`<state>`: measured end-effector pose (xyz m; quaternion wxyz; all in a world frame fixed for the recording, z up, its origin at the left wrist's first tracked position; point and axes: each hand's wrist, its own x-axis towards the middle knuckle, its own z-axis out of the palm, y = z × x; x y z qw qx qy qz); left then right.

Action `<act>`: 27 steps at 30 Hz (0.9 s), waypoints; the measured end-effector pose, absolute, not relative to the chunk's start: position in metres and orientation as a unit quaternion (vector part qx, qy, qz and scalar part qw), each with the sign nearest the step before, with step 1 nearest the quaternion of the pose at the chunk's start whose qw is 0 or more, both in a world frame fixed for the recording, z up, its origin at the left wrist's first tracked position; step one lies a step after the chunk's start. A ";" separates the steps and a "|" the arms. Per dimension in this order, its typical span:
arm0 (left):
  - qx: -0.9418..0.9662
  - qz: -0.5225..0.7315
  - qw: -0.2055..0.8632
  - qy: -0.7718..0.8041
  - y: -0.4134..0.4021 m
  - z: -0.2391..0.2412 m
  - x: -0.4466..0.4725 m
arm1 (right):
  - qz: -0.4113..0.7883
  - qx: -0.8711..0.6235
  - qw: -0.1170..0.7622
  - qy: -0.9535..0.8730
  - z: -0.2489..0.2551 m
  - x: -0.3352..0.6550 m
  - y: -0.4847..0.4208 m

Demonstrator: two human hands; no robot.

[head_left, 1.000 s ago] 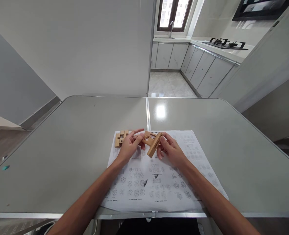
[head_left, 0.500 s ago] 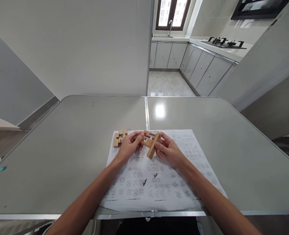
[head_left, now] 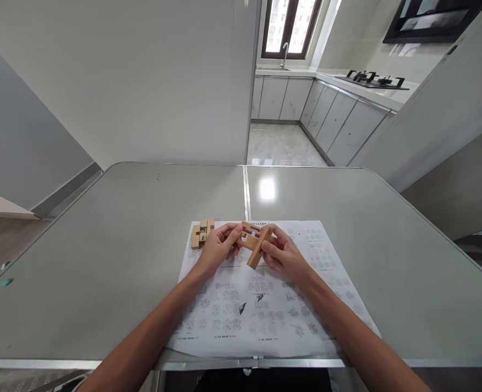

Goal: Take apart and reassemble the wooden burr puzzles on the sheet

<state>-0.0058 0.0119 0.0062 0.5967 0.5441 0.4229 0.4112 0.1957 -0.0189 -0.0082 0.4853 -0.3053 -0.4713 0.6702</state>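
Note:
Between my two hands, just above a printed sheet [head_left: 241,326], is a partly joined set of notched wooden puzzle pieces [head_left: 255,256]. My left hand [head_left: 217,249] is closed, pinching the left ends of the pieces between thumb and fingers. On the other side my right hand [head_left: 284,251] grips the long bar that crosses the right end, which slants down toward me. Gaps show between the pieces in the middle. More notched wooden pieces [head_left: 196,238], one marked with a 3, lie at the sheet's upper left corner, close to my left hand.
The sheet shows rows of small diagrams. It lies on a grey folding table [head_left: 102,261] with a metal seam [head_left: 246,193] down its middle. A small teal object [head_left: 6,282] is at the far left edge. Beyond the table are a wall and a kitchen with a stove [head_left: 374,80].
The whole scene sits slightly lower in view as the camera tilts up. Both hands keep their hold on the wooden pieces, with hardly any shift between them.

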 end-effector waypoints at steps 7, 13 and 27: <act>0.549 0.410 0.605 0.407 0.010 0.002 -0.006 | 0.724 -0.258 0.458 -0.447 -0.015 0.201 -0.018; 0.549 0.440 0.572 0.421 0.014 0.001 -0.008 | 0.729 -0.258 0.457 -0.441 -0.016 0.200 -0.020; 0.724 0.346 0.415 0.429 0.003 -0.007 -0.004 | 0.474 -0.460 0.648 -0.380 -0.008 0.204 -0.010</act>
